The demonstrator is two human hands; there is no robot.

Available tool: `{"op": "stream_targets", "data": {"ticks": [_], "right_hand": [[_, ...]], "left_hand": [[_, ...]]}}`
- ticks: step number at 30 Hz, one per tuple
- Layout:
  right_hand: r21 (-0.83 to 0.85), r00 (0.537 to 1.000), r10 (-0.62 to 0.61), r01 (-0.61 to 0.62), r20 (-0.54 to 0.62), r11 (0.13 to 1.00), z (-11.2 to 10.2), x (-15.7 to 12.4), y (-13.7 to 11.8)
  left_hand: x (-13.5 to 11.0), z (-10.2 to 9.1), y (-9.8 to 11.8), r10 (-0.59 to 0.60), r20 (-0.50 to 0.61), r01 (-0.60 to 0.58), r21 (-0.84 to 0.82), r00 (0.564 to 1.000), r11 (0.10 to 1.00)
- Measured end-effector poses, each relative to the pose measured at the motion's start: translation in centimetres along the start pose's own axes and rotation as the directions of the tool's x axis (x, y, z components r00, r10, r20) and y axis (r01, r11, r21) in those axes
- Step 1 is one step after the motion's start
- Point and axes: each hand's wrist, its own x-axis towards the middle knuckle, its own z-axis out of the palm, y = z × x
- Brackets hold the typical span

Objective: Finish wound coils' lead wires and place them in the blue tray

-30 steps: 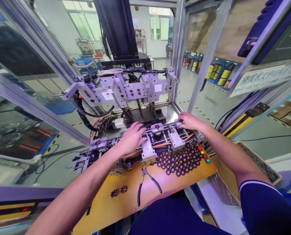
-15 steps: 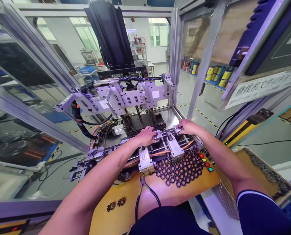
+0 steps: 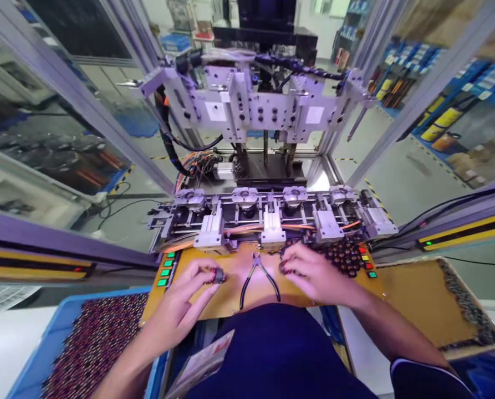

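My left hand [image 3: 183,299] is closed in a pinch over the left half of the orange-yellow panel [image 3: 234,302]. Between its fingertips is a small dark ring-shaped core [image 3: 218,275], with dark red bits beside it. Right of centre, my right hand [image 3: 316,274] has its fingers curled round dark ring-shaped cores [image 3: 283,268], partly hidden and blurred. Side-cutting pliers [image 3: 256,260] lie between my hands, handles spread towards me. Many dark rings [image 3: 342,257] are massed on the panel beyond my right hand.
Behind the panel stands a winding machine with a row of metal fixtures [image 3: 245,195] and a raised head plate [image 3: 264,108]. A blue bin [image 3: 70,302] full of small dark red parts is at left, a cardboard box [image 3: 413,288] at right. Lit buttons flank the panel.
Both hands have come back from the machine's fixtures to the panel and now hold ring-shaped cores. The view has turned left and down, bringing the blue bin into sight.
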Motion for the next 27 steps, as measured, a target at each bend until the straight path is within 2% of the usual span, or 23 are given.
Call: {"op": "stream_targets", "data": {"ticks": [2,4,6,8,11,14,16,19,22,27], "right_hand": [[-0.018,0.991,-0.047,0.050,0.126,0.999,6.5,0.7,-0.6],[-0.020,0.976,-0.082,0.088,0.199,0.996,12.1,2.5,-0.8],[-0.024,0.968,-0.101,0.110,0.231,0.994,16.0,4.6,-0.9],[-0.044,0.969,-0.105,0.118,0.222,0.992,17.9,6.0,-1.1],[-0.081,0.984,-0.092,0.105,0.151,0.991,17.8,5.3,-1.5],[-0.122,0.999,-0.040,0.044,0.035,0.992,15.4,1.8,-1.2],[-0.153,0.998,0.027,-0.036,-0.065,0.988,13.5,-1.2,-0.4],[-0.197,0.965,0.145,-0.190,-0.220,0.962,11.4,-5.4,1.0],[-0.231,0.911,0.245,-0.330,-0.331,0.915,10.3,-8.1,2.0],[-0.237,0.861,0.336,-0.442,-0.382,0.865,10.9,-8.8,3.4]], "left_hand": [[-5.0,1.7,-2.9,-0.106,-0.016,0.107,0.082,0.994,0.991],[-8.0,3.6,-5.4,-0.160,-0.016,0.161,0.124,0.987,0.979],[-9.3,5.2,-7.1,-0.200,-0.034,0.203,0.148,0.979,0.968],[-9.7,6.4,-7.8,-0.235,-0.074,0.244,0.156,0.969,0.957],[-9.8,7.4,-8.0,-0.278,-0.171,0.304,0.150,0.945,0.941],[-9.6,8.3,-7.9,-0.299,-0.249,0.339,0.137,0.921,0.931],[-9.1,9.1,-7.9,-0.295,-0.251,0.334,0.129,0.922,0.934],[-7.8,10.2,-8.0,-0.276,-0.216,0.306,0.120,0.937,0.944],[-6.2,11.1,-8.0,-0.258,-0.193,0.284,0.118,0.947,0.952],[-4.7,11.7,-7.7,-0.253,-0.250,0.294,0.139,0.935,0.946]]}}
